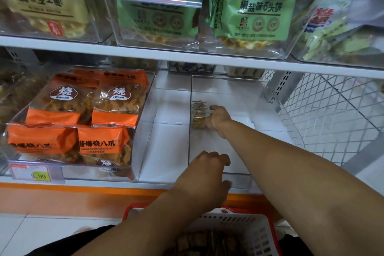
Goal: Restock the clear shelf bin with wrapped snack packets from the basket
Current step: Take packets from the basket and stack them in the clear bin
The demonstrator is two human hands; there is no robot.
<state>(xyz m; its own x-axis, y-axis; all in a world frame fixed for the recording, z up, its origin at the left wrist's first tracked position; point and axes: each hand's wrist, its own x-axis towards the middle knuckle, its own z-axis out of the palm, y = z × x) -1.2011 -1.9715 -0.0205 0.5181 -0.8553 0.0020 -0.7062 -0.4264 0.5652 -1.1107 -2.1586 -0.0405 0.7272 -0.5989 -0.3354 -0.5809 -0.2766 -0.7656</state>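
Head: R hand (218,117) grips wrapped packets (200,114).

Your right hand (218,117) covers the near end of the snack packets (200,113), print too small to read | basket (268,233) cut off by bottom edge, contents blurred | your left hand (207,174) fingertips hidden.

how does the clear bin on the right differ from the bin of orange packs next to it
The clear bin on the right is almost bare, holding only a short row of small wrapped snack packets against its left wall; the bin of orange packs is packed with large orange bags. The right hand reaches into the first; no hand is in the second. The second carries a 9.90 price tag. Both are transparent and sit on the same shelf.
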